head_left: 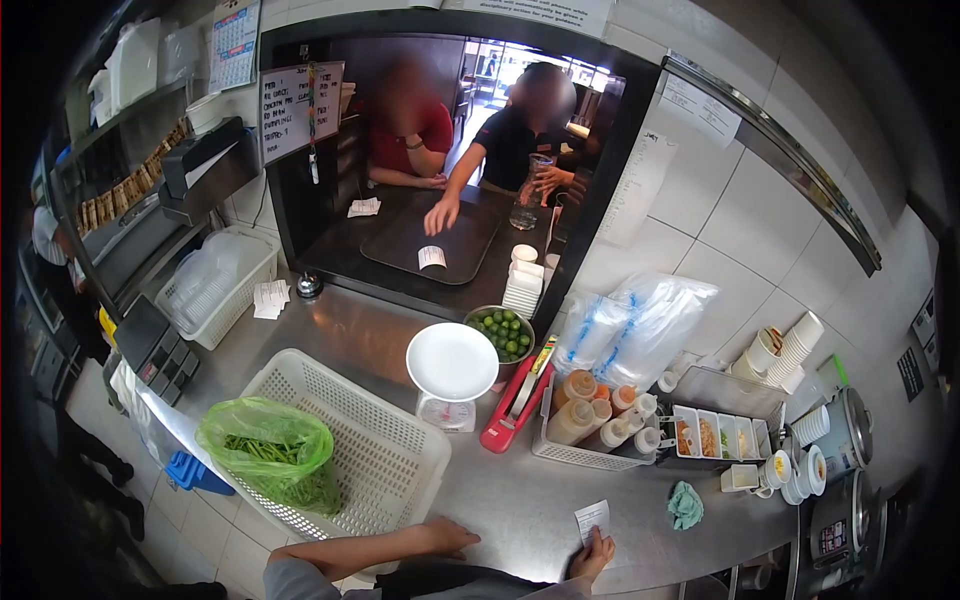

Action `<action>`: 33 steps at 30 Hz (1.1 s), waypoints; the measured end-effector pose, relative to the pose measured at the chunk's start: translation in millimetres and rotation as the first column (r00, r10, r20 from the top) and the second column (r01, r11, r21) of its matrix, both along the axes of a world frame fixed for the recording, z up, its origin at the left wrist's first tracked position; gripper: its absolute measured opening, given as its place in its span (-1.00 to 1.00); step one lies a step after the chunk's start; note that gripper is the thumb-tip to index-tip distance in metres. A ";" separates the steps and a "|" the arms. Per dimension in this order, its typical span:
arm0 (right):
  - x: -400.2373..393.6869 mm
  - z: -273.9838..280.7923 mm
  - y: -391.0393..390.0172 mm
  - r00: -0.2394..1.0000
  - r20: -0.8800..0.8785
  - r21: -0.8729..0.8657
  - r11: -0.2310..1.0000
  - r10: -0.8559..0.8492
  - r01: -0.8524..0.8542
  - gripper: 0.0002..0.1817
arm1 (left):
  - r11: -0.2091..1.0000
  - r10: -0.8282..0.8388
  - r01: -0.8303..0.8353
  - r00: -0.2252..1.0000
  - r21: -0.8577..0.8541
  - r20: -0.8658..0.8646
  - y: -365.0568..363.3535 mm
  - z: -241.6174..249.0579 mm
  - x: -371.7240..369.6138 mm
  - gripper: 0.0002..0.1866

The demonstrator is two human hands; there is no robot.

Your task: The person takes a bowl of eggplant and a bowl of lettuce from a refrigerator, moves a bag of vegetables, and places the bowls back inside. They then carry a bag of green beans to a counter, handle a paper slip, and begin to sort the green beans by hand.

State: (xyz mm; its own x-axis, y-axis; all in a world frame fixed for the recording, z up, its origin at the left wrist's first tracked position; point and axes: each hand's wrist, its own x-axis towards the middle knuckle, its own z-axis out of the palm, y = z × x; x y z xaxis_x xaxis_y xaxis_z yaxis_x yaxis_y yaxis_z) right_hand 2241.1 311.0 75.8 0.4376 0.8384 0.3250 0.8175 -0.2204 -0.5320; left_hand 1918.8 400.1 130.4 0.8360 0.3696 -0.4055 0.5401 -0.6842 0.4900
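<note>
My right hand (pixel 594 556) grips a printed paper slip (pixel 592 519) between thumb and fingers, above the steel counter (pixel 530 535) near its front edge. Close to the near corner of a white perforated basket (pixel 405 440), my left hand (pixel 452 537) rests palm down and holds nothing; its fingers show only in part. Inside that basket, at its left end, a green plastic bag (pixel 265 440) stands open with long green vegetables (pixel 268 449) in it.
Behind the basket stands a white-topped scale (pixel 452 362), beside a red tape dispenser (pixel 515 405) and a bowl of green limes (pixel 502 332). Squeeze bottles (pixel 600 410) fill a caddy. A green cloth (pixel 685 505) lies right. Through the window, one person reaches over a tray (pixel 385 245); another leans nearby.
</note>
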 end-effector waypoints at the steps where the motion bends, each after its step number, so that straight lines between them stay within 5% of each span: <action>1: 0.5 -0.6 -0.2 1.000 -0.004 -0.003 1.000 0.000 0.000 -0.47 | 1.000 0.006 -0.006 1.000 -0.009 0.013 0.0 -3.7 -0.4 -0.53; 26: 0.1 -1.7 -3.2 0.999 -0.030 -0.037 0.999 -0.024 0.023 -0.49 | 0.999 -0.048 0.050 0.994 0.012 -0.096 4.4 -5.9 2.1 -0.46; 28: 3.4 -3.4 -0.4 0.986 0.134 0.137 0.984 0.095 -0.113 -0.44 | 0.996 -0.070 0.067 0.997 0.056 0.046 5.7 -19.9 -1.8 -0.58; 29: 5.4 1.6 -1.6 0.996 0.032 0.023 0.996 0.085 -0.086 -0.44 | 0.998 -0.047 0.037 0.982 0.056 0.180 3.3 -20.9 -6.8 -0.62; 33: -9.5 9.9 -3.2 0.999 0.044 0.061 0.998 0.009 -0.011 -0.51 | 1.000 -0.012 0.012 0.984 0.000 0.175 -4.3 14.1 -9.5 -0.56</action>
